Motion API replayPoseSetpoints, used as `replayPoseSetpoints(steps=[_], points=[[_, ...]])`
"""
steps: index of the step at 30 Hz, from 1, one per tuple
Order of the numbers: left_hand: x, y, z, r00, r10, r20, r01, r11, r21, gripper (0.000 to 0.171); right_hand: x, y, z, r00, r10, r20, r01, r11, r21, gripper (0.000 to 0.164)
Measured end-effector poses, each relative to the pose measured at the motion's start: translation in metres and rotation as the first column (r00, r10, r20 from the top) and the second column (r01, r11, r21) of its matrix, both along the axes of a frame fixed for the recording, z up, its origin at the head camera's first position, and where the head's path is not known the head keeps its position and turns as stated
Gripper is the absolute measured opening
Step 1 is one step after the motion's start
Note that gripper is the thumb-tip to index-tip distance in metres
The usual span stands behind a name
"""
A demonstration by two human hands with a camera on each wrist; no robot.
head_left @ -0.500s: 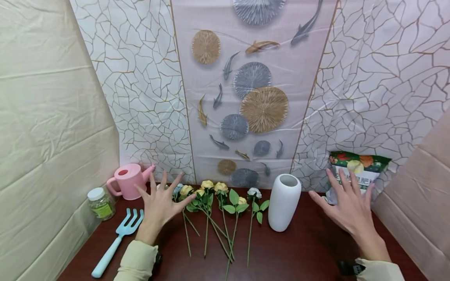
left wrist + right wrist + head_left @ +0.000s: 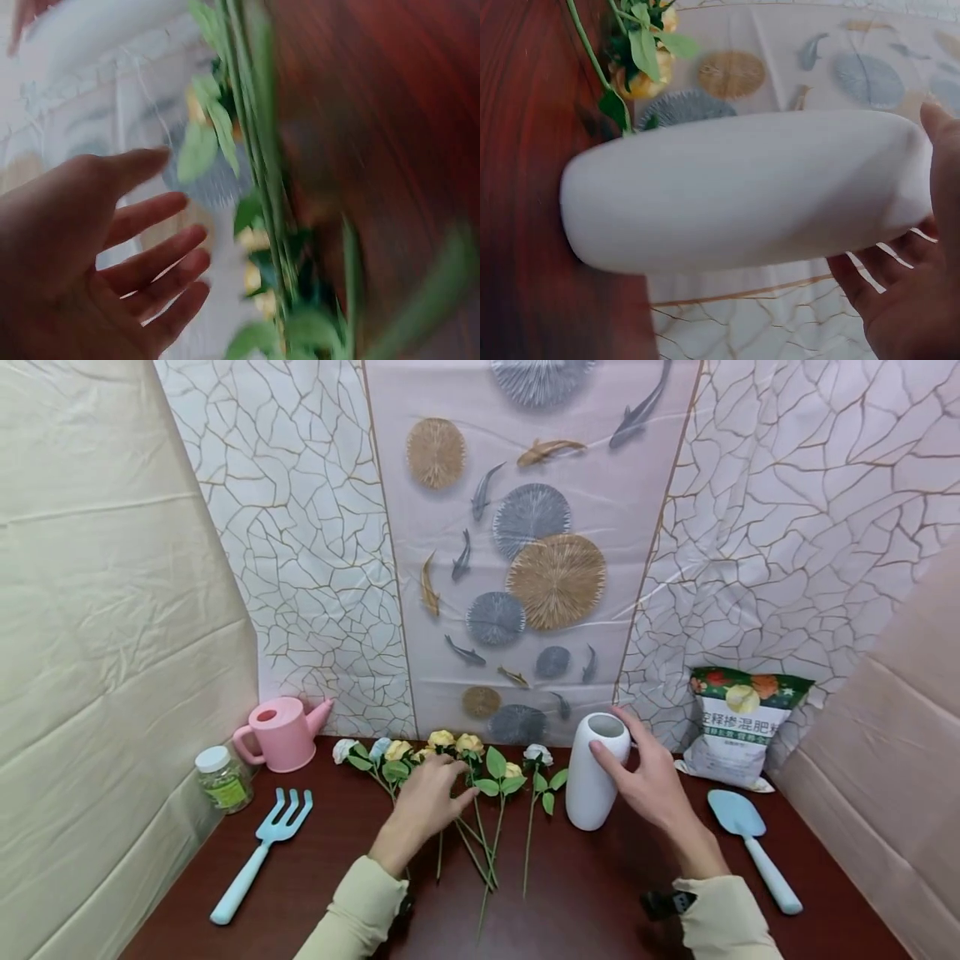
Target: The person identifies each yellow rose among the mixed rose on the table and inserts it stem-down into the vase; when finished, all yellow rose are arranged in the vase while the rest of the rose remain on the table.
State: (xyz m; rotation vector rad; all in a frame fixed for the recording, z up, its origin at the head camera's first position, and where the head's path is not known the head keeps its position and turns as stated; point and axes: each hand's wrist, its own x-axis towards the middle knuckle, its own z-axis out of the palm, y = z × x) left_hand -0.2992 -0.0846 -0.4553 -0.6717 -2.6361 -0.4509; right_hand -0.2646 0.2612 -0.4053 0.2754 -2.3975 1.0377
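Upright white vase (image 2: pixel 590 791) beside flowers (image 2: pixel 470 744)

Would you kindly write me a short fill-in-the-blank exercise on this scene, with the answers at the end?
1. The right grip is at the ____ end of the white vase.
2. In the head view, the roses lie to the ____ of the vase.
3. The watering can by the patterned backdrop is ____ in colour.
4. The light-blue garden fork has ____ prongs.

Missing words: upper; left; pink; three.
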Motion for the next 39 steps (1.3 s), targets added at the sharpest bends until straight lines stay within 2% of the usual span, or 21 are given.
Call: replayPoseSetpoints(steps=[1, 3, 5, 6, 10, 16, 25, 30, 32, 35, 39], points=[[0.001, 0.005, -0.001, 0.998, -0.023, 0.061, 0.022, 0.999, 0.024, 0.034, -0.002, -0.002, -0.002, 1.0, -0.001, 0.005, 0.001, 1.0, -0.028, 0.064], [0.001, 0.014, -0.003, 0.983, -0.039, 0.181, 0.027, 0.997, 0.068, 0.025, -0.004, -0.004, -0.007, 1.0, -0.009, 0.017, 0.01, 0.997, -0.071, 0.063], [0.0, 0.02, -0.004, 0.962, -0.022, 0.274, -0.007, 0.994, 0.105, 0.016, -0.005, -0.005, -0.009, 1.0, -0.007, 0.02, 0.009, 0.995, -0.099, 0.062], [-0.002, 0.022, -0.004, 0.955, -0.011, 0.297, -0.026, 0.993, 0.118, 0.013, -0.005, -0.005, -0.01, 1.0, -0.006, 0.019, 0.008, 0.994, -0.107, 0.062], [-0.005, 0.026, -0.005, 0.94, 0.02, 0.342, -0.076, 0.985, 0.152, 0.01, -0.005, -0.005, -0.012, 1.0, -0.004, 0.015, 0.006, 0.991, -0.132, 0.063], [-0.006, 0.027, -0.013, 0.914, -0.006, 0.405, -0.073, 0.981, 0.181, 0.011, -0.006, -0.005, -0.016, 1.0, 0.011, 0.024, -0.007, 0.984, -0.177, 0.063], [-0.015, 0.021, -0.006, 0.894, -0.01, 0.447, -0.096, 0.972, 0.214, 0.021, -0.012, -0.006, -0.008, 1.0, 0.004, 0.016, 0.0, 0.98, -0.199, 0.066], [-0.023, 0.016, -0.003, 0.854, -0.041, 0.518, -0.146, 0.938, 0.315, 0.025, -0.014, -0.006, -0.004, 1.0, 0.004, 0.001, -0.004, 0.976, -0.216, 0.066], [-0.023, 0.015, -0.001, 0.834, -0.057, 0.549, -0.17, 0.919, 0.354, 0.025, -0.014, -0.007, -0.004, 1.0, 0.004, 0.001, -0.003, 0.976, -0.218, 0.066], [-0.022, 0.013, 0.002, 0.816, -0.092, 0.57, -0.187, 0.892, 0.412, 0.025, -0.013, -0.008, -0.006, 1.0, 0.003, 0.006, -0.002, 0.975, -0.223, 0.065], [-0.016, 0.012, 0.008, 0.814, -0.169, 0.555, -0.181, 0.835, 0.52, 0.026, -0.01, -0.01, -0.01, 1.0, -0.004, 0.014, 0.007, 0.973, -0.231, 0.064]])
